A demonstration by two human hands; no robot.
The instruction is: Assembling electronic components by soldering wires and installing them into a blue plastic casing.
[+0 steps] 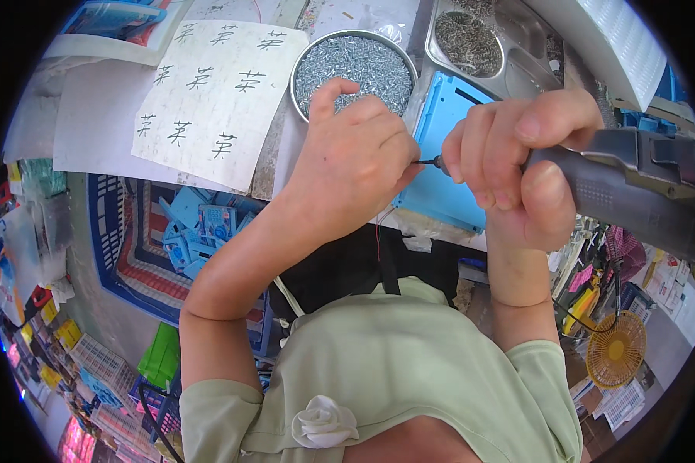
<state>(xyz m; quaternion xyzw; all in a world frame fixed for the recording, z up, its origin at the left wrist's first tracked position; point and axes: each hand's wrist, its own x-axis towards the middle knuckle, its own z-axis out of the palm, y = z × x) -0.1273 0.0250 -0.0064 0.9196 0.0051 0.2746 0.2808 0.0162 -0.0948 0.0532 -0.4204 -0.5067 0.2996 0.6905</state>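
My right hand (517,162) is wrapped round a grey electric screwdriver (625,185), which lies nearly level with its dark bit (432,162) pointing left. My left hand (359,158) meets the tip of that bit with its thumb and forefinger pinched together. What sits in the pinch is hidden; the outer fingers are curled and raised. Below both hands a light-blue plastic housing (440,197) lies on the table, partly covered by them. Just past my left fingers stands a round metal bowl (414,65) full of small silvery screws (355,65).
A metal tray (529,65) with more small metal parts stands at the back right. White sheets with handwriting (208,92) cover the back left. A blue crate (108,231) with light-blue plastic parts (197,224) is at the left, and a yellow basket (616,351) at the lower right.
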